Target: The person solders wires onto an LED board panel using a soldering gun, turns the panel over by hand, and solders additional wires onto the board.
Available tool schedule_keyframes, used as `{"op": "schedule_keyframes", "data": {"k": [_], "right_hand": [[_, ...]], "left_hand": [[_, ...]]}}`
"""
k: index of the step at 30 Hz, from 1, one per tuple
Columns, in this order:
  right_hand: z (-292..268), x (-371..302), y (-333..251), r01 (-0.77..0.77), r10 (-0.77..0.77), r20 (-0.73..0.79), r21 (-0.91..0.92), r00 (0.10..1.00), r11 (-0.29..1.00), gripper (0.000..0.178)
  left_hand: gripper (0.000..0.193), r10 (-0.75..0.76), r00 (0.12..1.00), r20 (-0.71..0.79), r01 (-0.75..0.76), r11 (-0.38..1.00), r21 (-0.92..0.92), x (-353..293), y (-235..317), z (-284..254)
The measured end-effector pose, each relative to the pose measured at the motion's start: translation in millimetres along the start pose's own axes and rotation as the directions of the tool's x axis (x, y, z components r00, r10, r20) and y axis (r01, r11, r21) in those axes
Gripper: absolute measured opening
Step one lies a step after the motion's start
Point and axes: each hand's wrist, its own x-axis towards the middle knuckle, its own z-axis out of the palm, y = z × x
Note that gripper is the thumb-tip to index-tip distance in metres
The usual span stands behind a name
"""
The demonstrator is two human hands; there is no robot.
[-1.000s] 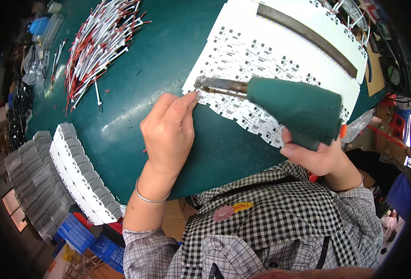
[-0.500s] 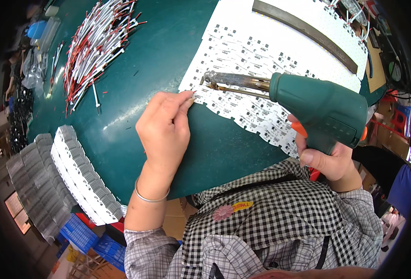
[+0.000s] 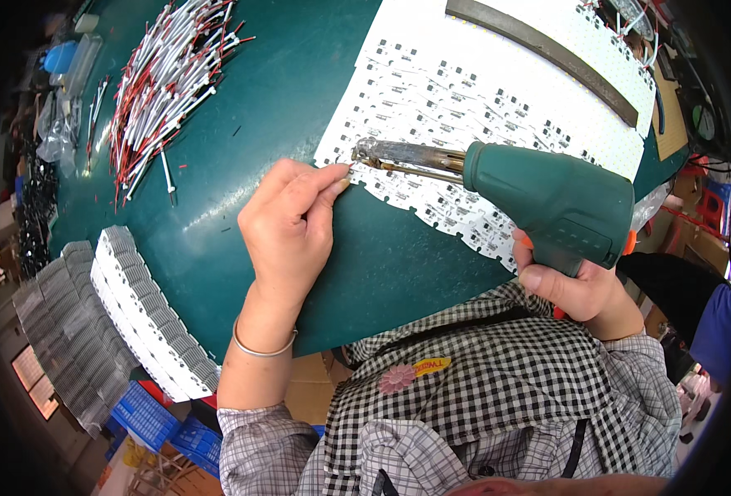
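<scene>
My right hand (image 3: 576, 291) is closed around the handle of a green soldering gun (image 3: 551, 198) with an orange trigger. Its metal barrel points left, and the tip (image 3: 357, 152) is over the left corner of a white sheet of small circuit boards (image 3: 432, 107) dotted with black parts. Close beside that tip, my left hand (image 3: 287, 223) pinches thumb and forefinger together at the sheet's edge. A thin wire end seems to be in the pinch; the fingers hide most of it.
A heap of red and white wires (image 3: 171, 91) lies on the green table (image 3: 274, 99) at the far left. Stacked boards (image 3: 150, 322) stand at the near left. A dark metal bar (image 3: 547, 58) lies across the sheet. Blue crates (image 3: 146, 413) are below the table.
The soldering gun has shifted left and slightly down with my right hand, its tip now closer to my left fingertips. My left hand has moved only slightly, still pinching.
</scene>
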Motion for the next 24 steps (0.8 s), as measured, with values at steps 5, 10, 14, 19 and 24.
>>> {"op": "schedule_keyframes", "data": {"k": [5,10,14,19,24], "right_hand": [[0,7,0,0.073,-0.072,0.045,-0.037,0.996,0.997,0.023],[3,6,1,0.023,-0.023,0.008,-0.023,1.0,0.999,0.024],[3,3,7,0.032,-0.032,-0.019,-0.031,0.999,0.999,0.022],[-14,-1,16,0.133,-0.118,0.087,-0.191,0.989,0.973,0.031],[1,-2,0,0.053,-0.03,-0.178,0.125,0.983,0.991,0.062]], "left_hand": [[0.019,0.084,0.996,-0.02,-0.083,0.996,0.024,-1,-3,3],[0.018,0.1,0.995,-0.023,-0.099,0.995,0.006,-1,-4,3],[0.018,0.124,0.992,-0.012,-0.122,0.989,0.078,-3,-2,3],[0.019,0.148,0.989,-0.004,-0.146,0.983,0.109,-4,-1,3],[0.019,0.159,0.987,0.006,-0.159,0.98,0.118,-1,0,4]]}}
